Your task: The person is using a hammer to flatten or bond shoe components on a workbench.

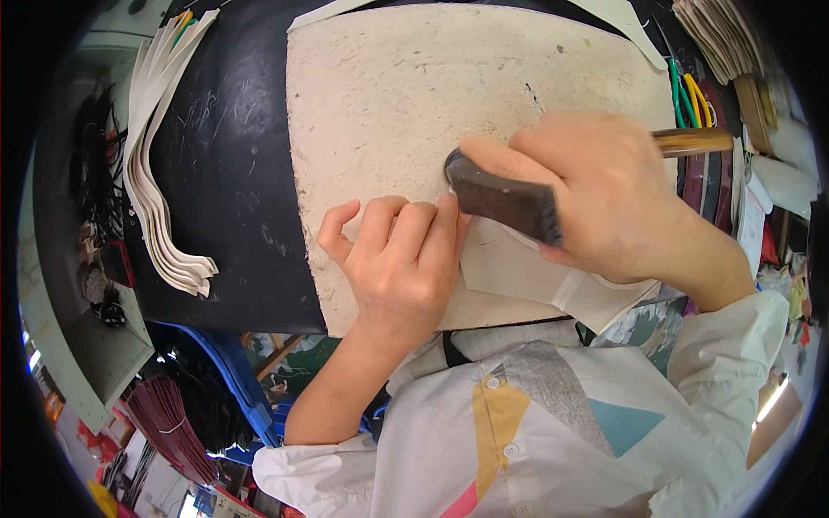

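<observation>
My right hand (609, 194) is closed round a hammer, blurred by motion. The hammer's dark, blunt head (505, 200) points left, and its brown handle (699, 141) sticks out past the wrist on the right. Close beside the head is my left hand (397, 250), its fingers bent over the pale board (371, 95). Its index finger and thumb pinch the edge of a cream sheet piece (518, 272), perhaps leather, right by the hammer head. The rest of that piece runs toward the board's front right edge, partly under my right hand.
A bundle of long cream strips (142, 173) lies on the black tabletop (233, 173) to the left. Stacked cream pieces (717, 34) and green and yellow handles (695, 99) stand at the far right. A blue bin (229, 371) and maroon strips (168, 423) are below on the left.
</observation>
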A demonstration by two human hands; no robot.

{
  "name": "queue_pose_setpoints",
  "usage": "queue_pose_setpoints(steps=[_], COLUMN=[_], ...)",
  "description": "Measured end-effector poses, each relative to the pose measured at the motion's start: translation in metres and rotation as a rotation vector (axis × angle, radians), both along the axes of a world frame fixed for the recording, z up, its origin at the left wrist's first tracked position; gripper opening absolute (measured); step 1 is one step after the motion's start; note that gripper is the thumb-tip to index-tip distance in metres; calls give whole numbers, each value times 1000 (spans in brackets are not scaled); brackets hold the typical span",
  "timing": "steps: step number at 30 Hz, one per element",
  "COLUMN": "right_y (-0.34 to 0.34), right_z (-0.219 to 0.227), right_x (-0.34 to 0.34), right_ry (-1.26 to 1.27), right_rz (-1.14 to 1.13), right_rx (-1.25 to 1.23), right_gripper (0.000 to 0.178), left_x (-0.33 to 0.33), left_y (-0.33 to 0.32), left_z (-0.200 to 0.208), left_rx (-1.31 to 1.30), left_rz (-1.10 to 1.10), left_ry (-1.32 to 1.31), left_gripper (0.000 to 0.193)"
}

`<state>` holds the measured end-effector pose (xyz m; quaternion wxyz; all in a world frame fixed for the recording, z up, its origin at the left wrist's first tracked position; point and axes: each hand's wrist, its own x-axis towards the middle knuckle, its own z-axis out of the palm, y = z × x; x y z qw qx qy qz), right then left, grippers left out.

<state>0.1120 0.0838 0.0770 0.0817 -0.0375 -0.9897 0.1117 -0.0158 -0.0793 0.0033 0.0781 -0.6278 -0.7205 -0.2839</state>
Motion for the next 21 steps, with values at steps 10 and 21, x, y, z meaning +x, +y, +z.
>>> queue_pose_setpoints(steps=[10, 21], right_y=[0, 1], right_z=[-6, -2], right_x=[-1, 6], right_ry=[-27, -2], right_rz=[-3, 14], right_rx=[-108, -74], right_gripper=[52, 54], left_x=[-6, 10], left_y=[-1, -6], left_z=[3, 0], left_rx=[-18, -13], left_rz=[3, 28], left_ry=[130, 95], left_gripper=[20, 13])
